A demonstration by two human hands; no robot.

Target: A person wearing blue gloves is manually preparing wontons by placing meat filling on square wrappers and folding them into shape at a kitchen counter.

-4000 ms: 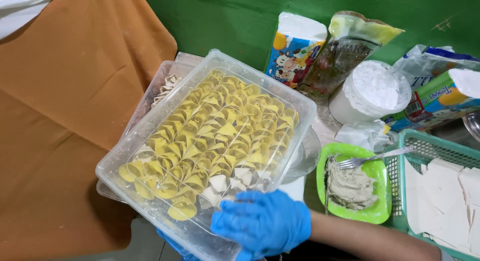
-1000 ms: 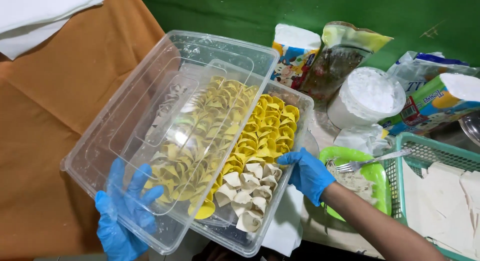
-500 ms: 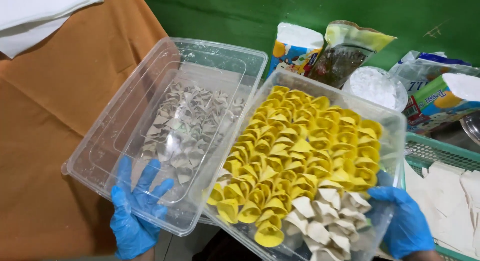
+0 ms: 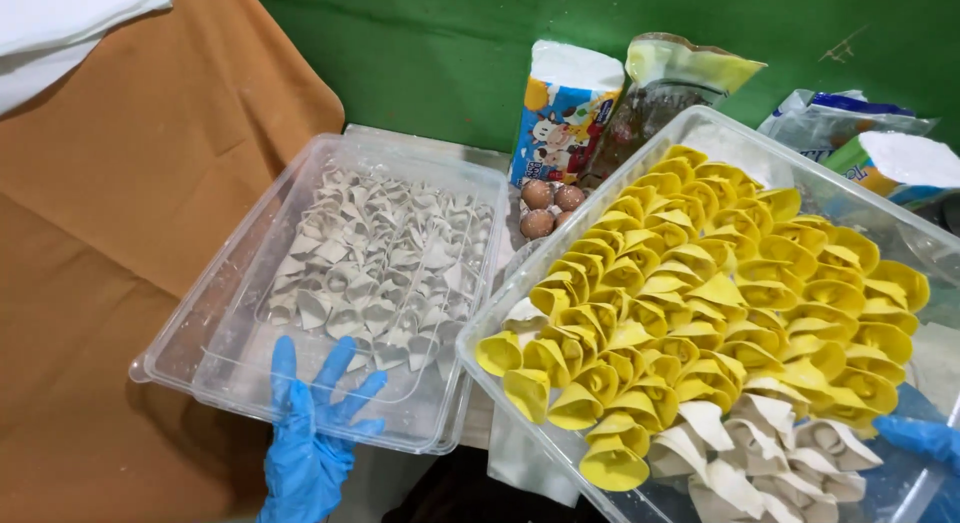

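Your left hand [image 4: 315,428] lies open and flat on the lid [image 4: 330,283] over the white dumplings, your right hand [image 4: 915,438] grips the full box [image 4: 720,148] – hold its stiff rim, it's probably heavy and the yellow dumplings [image 4: 700,303] are soft.

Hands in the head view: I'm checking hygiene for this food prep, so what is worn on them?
Both wear thin, bright blue disposable gloves with a slightly wrinkled, smooth surface. The left hand shows whole, glove covering fingers and wrist down to the frame edge; no sleeve is visible. Of the right hand only a small blue gloved part shows at the frame's edge. No markings, rings or watches can be seen.
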